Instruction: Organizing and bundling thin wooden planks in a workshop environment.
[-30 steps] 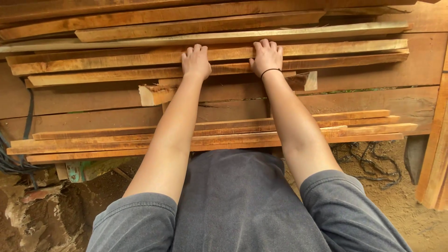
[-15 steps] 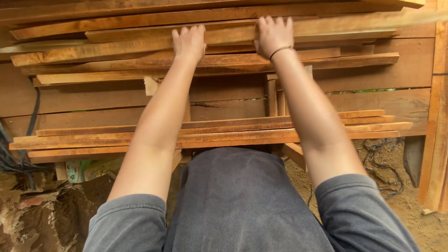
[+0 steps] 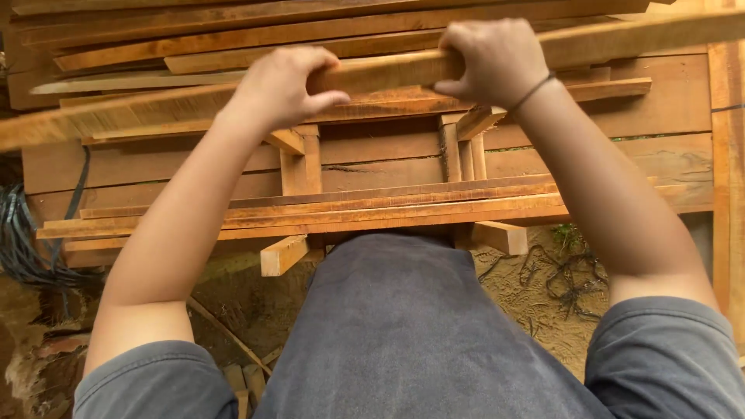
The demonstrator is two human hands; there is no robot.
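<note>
The setting was an outdoor timber stack: rough planks (image 3: 481, 202) laid across short cross-blocks (image 3: 299, 167), with bare sandy ground (image 3: 528, 287) below and a tangle of dark cable (image 3: 31, 240) at nine o'clock. The person in a grey shirt (image 3: 388, 334) leaned over the pile.

A second before, both palms had lain flat on the top boards. By this moment they had closed round one long thin wooden strip (image 3: 388, 74). It ran slantwise across the view from about nine o'clock up to two o'clock, raised at the right end and apart from the boards beneath it. The left hand (image 3: 279, 85) was clamped on the strip at eleven o'clock, thumb under and fingers curled over. The right hand (image 3: 493, 62), with a dark band at the wrist, gripped it at one o'clock in the same way. The two hands were well apart along its length.

Judging by that, the strip had come free of the stack, its weight wholly in the hands.
</note>
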